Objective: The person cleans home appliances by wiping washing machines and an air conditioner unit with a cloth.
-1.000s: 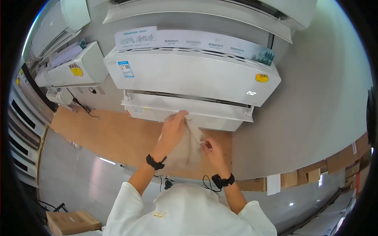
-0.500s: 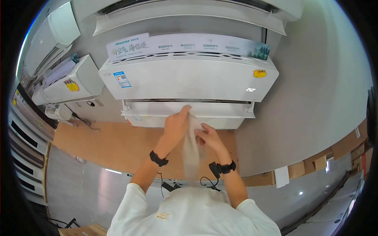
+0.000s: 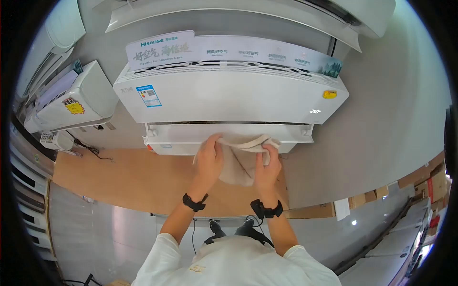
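In the head view, a beige cloth (image 3: 237, 168) hangs between the two hands, over the far part of the wood-coloured counter (image 3: 119, 178) and just in front of the flap (image 3: 191, 131) below the wall-mounted air conditioner (image 3: 229, 97); whether its lower end touches the counter cannot be told. The left hand (image 3: 208, 159) grasps the cloth by its upper left corner, thumb and fingers closed on it, and the right hand (image 3: 268, 169) pinches the bunched upper right edge. The cloth looks light, soft and limp, so it should fold easily and sag wherever it is not held; nothing about it suggests that it is slippery or would break. The two upper corners seem the best places to take hold, since a grip at each side keeps the width spread, while a single grip in the middle would likely let it collapse into a bundle. It is plain and pale, with a matt surface, a thick rolled fold along the top, a dark slanting crease or line down the hanging part, and a rounded lower edge. Whether it is damp cannot be told.
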